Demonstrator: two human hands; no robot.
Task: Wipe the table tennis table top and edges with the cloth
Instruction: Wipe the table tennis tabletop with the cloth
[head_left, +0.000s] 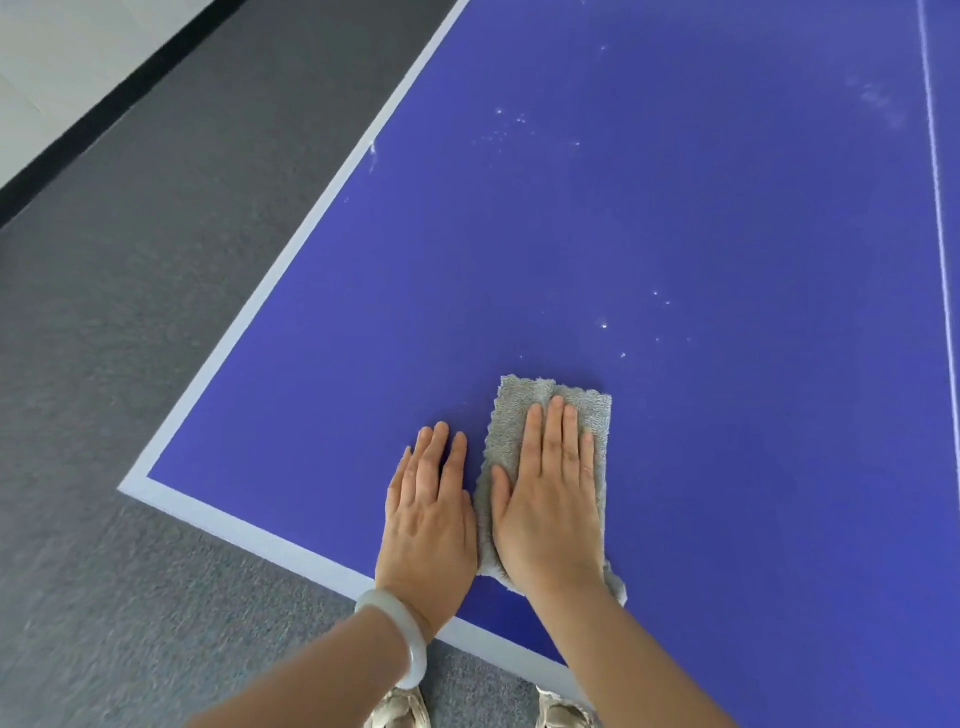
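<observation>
Both of your hands are lying flat near the table's (675, 234) corner: your right hand (545, 499) is pressing the grey cloth (592, 410) with straight fingers (gripping nothing), while your left hand (428, 512), just beside the cloth, is resting open on the blue top.

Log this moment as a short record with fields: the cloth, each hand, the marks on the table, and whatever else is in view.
cloth: grey cloth spread flat on the blue table top, near its end edge
right hand: right hand flat on the cloth, fingers straight
left hand: left hand flat on bare table top beside the cloth; pale bangle on wrist
marks: white specks farther up the table
edge: white border line
floor: grey carpet
</observation>
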